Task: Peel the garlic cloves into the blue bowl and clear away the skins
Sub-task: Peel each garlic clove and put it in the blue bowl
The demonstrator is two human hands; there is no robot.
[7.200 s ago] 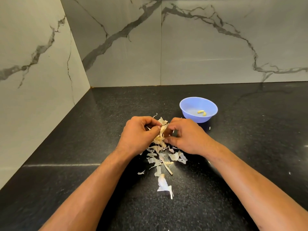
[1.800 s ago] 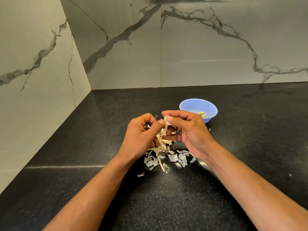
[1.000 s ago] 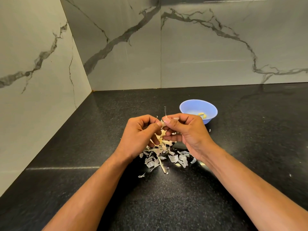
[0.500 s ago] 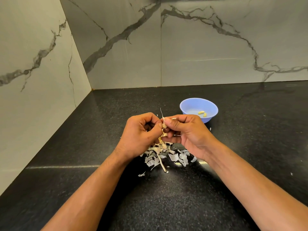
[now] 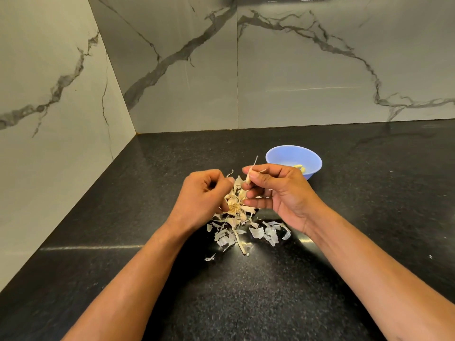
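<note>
My left hand (image 5: 203,196) grips a ragged garlic bulb (image 5: 235,201) with its rooty base facing me, held just above the counter. My right hand (image 5: 278,193) pinches a thin garlic clove (image 5: 249,177) between thumb and forefinger, a wispy tail of skin sticking up from it. The clove is a little apart from the bulb, up and to the right. Behind my right hand stands the blue bowl (image 5: 283,156) with peeled yellowish cloves (image 5: 300,167) inside, partly hidden by my fingers. Several loose skins (image 5: 256,233) lie scattered on the counter below both hands.
The black speckled counter (image 5: 246,291) runs to marble walls at the back (image 5: 320,70) and the left (image 5: 49,119), meeting in a corner. A stray skin flake (image 5: 210,258) lies nearer to me than the pile.
My hands have drawn apart: the right has pulled the clove up and to the right, away from the bulb. The left has tilted the bulb so its root base shows.
</note>
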